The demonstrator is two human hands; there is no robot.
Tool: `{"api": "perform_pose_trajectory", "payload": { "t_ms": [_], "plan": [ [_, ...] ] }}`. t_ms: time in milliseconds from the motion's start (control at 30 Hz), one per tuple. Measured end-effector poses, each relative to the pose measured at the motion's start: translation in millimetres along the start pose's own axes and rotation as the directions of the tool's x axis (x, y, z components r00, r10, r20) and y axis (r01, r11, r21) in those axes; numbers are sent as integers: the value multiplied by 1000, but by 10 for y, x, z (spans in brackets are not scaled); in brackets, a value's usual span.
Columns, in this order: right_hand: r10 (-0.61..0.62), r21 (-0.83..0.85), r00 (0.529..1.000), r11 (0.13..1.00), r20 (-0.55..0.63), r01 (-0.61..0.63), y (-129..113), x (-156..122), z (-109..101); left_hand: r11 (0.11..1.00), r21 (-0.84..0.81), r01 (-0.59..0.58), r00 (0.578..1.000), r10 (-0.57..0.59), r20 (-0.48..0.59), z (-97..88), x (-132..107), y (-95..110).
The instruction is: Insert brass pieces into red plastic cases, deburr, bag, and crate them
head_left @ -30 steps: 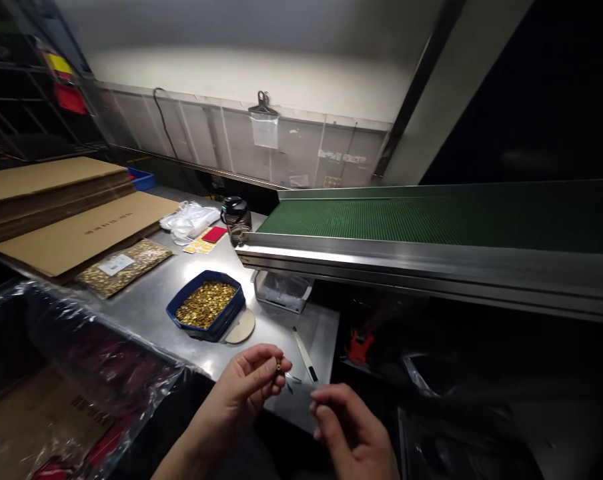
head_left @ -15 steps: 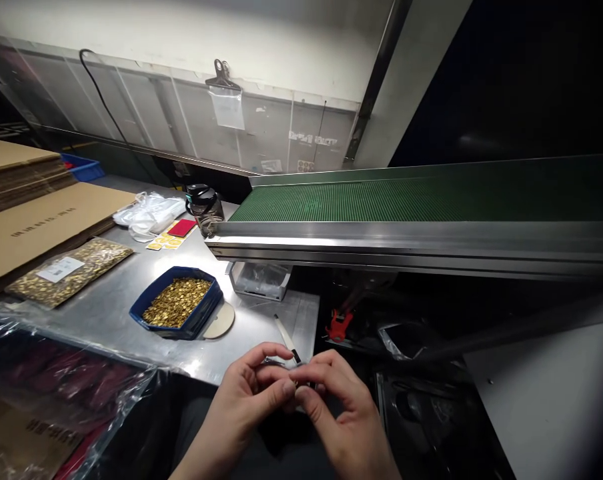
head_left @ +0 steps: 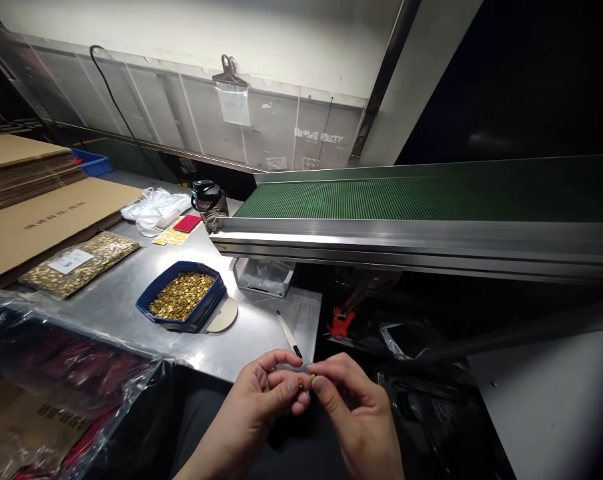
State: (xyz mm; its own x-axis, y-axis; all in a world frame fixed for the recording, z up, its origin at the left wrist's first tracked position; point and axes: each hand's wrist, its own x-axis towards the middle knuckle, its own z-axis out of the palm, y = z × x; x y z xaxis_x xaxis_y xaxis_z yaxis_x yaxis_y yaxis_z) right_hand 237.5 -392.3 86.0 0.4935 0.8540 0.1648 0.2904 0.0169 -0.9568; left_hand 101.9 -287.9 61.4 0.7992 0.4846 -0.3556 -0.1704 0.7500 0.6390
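Just off the metal table's front edge, my left hand pinches a tiny gold-coloured metal piece between thumb and forefinger. Close beside it, my right hand pinches another small gold piece in its fingertips. The exact kind of these pieces is too small to make out. On the table to the left stands a blue bin full of similar gold pieces. A white pen-like tool with a dark tip lies just beyond my fingers.
A green conveyor belt with a metal side rail crosses behind. Left are a bag of gold pieces, cardboard, a clear bottle and a round beige disc. A grey tray sits under the conveyor's end.
My hands have moved slightly apart and to the right, so a gold piece now shows at each hand's fingertips. The whole view has shifted a little.
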Motion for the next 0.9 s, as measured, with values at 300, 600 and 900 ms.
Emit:
{"api": "perform_pose_trajectory", "payload": {
  "t_ms": [300,600,900],
  "plan": [
    [-137,-321,984,932,112,166,86,-1,-101,998,32,62,997,-61,-56,0,-11,-51],
    [-269,-550,928,749,258,370,130,62,-273,987,-154,41,975,-73,-210,68,65,-332],
    [-358,-558,923,742,142,373,207,-38,-223,990,-133,40,977,-66,-203,172,108,-329]
  ]
}}
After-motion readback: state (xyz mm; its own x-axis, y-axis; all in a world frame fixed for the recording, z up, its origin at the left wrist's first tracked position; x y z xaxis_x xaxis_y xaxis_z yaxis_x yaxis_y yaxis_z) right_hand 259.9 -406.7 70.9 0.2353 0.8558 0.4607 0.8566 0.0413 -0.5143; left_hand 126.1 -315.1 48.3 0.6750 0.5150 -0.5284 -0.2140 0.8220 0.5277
